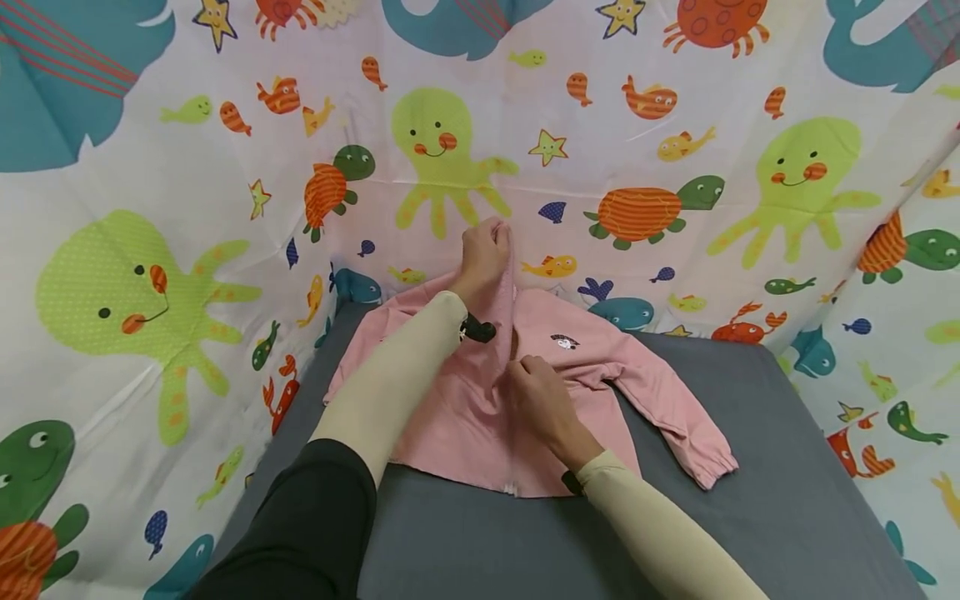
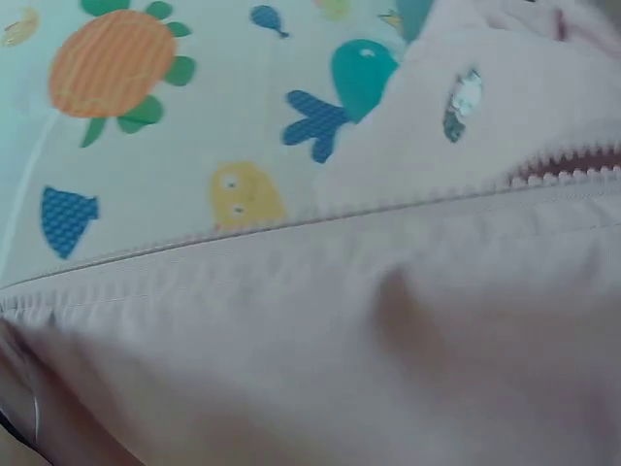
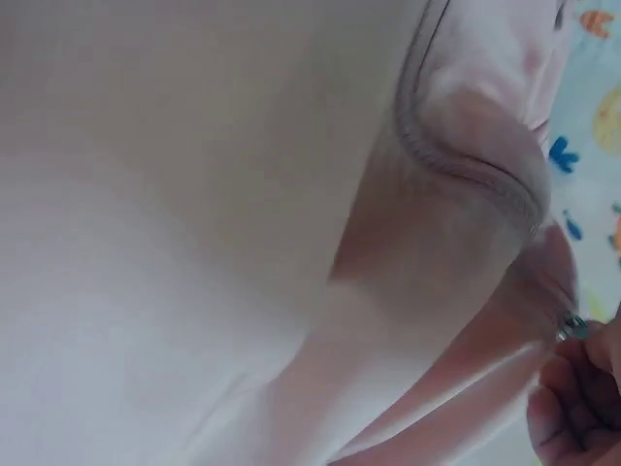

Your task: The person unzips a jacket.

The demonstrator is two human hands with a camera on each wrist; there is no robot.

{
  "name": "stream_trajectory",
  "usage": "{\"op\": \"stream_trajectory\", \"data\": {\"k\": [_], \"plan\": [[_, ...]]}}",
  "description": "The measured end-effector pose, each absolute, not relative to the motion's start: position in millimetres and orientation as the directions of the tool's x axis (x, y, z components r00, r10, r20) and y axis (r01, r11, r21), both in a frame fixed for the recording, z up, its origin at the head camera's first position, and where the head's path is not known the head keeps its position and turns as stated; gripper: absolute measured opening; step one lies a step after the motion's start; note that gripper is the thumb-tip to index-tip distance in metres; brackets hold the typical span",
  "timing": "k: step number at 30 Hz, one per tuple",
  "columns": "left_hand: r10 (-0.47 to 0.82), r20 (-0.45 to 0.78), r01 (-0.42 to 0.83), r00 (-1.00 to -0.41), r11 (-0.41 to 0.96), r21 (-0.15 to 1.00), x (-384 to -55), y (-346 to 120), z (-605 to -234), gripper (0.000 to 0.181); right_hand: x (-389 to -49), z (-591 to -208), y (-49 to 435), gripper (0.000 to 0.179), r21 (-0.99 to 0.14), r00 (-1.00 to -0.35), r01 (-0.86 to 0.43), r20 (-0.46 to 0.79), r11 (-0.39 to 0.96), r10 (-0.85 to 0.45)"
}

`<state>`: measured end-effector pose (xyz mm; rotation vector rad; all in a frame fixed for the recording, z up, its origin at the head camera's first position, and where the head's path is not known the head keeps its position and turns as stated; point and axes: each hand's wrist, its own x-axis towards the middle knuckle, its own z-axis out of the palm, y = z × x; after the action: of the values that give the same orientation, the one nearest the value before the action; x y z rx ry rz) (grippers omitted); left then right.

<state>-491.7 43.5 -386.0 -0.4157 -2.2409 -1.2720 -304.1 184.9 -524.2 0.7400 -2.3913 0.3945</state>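
Observation:
A pink zip-up jacket [image 1: 450, 400] lies spread front up, its right-hand sleeve [image 1: 675, 417] stretched outward. My left hand [image 1: 483, 257] grips the top of the front edge near the collar and lifts it upward. Lower on the front, my right hand [image 1: 542, 400] pinches at the zipper line. In the right wrist view a small shiny zipper pull [image 3: 572, 327] shows at the curled fingers [image 3: 558, 413]. Below that hand the zipper looks joined down to the hem; above it the front gapes. The left wrist view shows open zipper teeth [image 2: 572, 177] and a small badge [image 2: 463, 104].
The jacket rests on a grey padded surface [image 1: 780, 500]. Behind and on both sides hangs a white cloth [image 1: 525, 108] printed with sea animals, close to the collar. My left forearm crosses over the left part of the jacket.

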Motion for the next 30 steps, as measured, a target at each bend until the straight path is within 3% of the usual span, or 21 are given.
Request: {"op": "stream_trajectory", "data": {"k": [5, 9, 18, 27, 30], "plan": [[-0.060, 0.593, 0.486, -0.803, 0.510, 0.710, -501, 39, -369, 0.032, -276, -518, 177, 0.011, -0.009, -0.678, -0.639, 0.478, 0.769, -0.558], [-0.135, 0.546, 0.420, -0.827, 0.498, 0.758, -504, 36, -353, 0.031, -252, -511, 171, 0.011, 0.061, -0.680, -0.666, 0.360, 0.744, -0.639], [-0.268, 0.485, 0.357, -0.832, 0.410, 0.839, -507, 28, -324, 0.035, -210, -501, 161, 0.019, 0.077, -0.617, -0.776, 0.113, 0.626, -0.779], [-0.250, 0.465, 0.355, -0.849, 0.382, 0.853, -508, 22, -322, 0.030, -195, -501, 160, 0.022, 0.089, -0.583, -0.804, 0.069, 0.587, -0.809], [-0.201, 0.450, 0.349, -0.870, 0.394, 0.850, -526, 19, -336, 0.031, -194, -504, 162, 0.023, 0.060, -0.581, -0.808, 0.079, 0.586, -0.810]]}}
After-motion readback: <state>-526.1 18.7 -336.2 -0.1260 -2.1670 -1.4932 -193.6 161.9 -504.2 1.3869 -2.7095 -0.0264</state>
